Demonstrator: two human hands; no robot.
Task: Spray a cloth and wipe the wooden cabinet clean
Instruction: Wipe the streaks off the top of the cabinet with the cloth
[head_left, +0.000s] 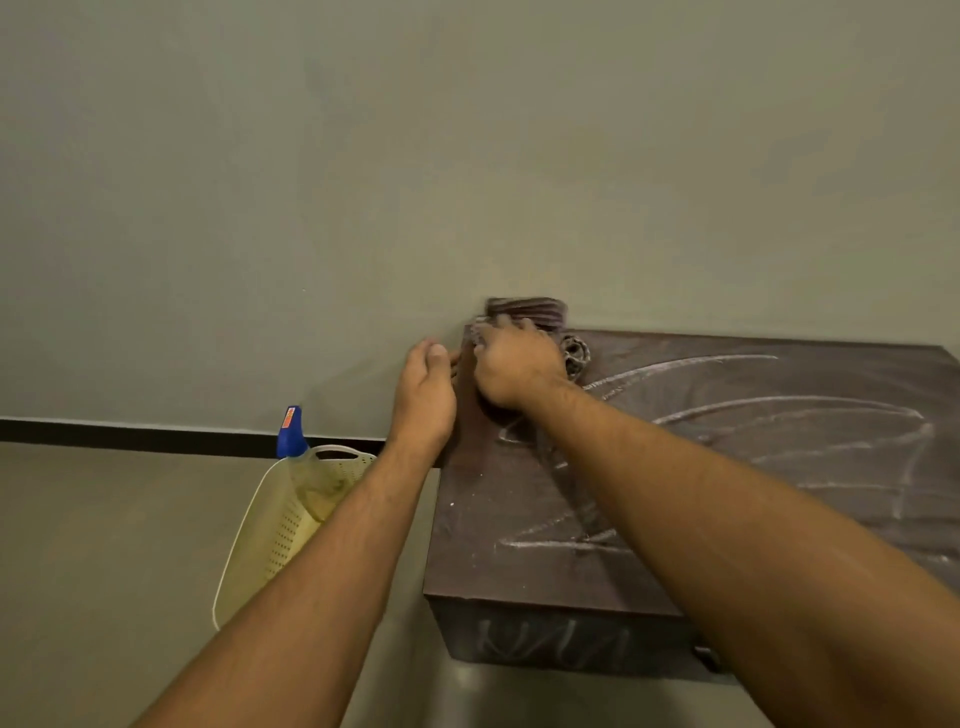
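At the far left corner of the dark brown wooden cabinet (675, 467), against the grey-green wall, the right hand (511, 366) presses a crumpled brownish ribbed cloth (527, 310), its fingers clenched over the wad. The left hand (423, 395) rests just beside it on the cabinet's left edge, fingers loosely curled and grasping nothing I can make out. Pale streaks of residue run rightward along the top's long axis, so I judge the next stroke goes right; the blue-capped spray bottle (292, 434) stands in the cream perforated plastic basket (270, 540) below left.

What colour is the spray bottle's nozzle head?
Blue, with an orange tip, on the spray bottle; head view.
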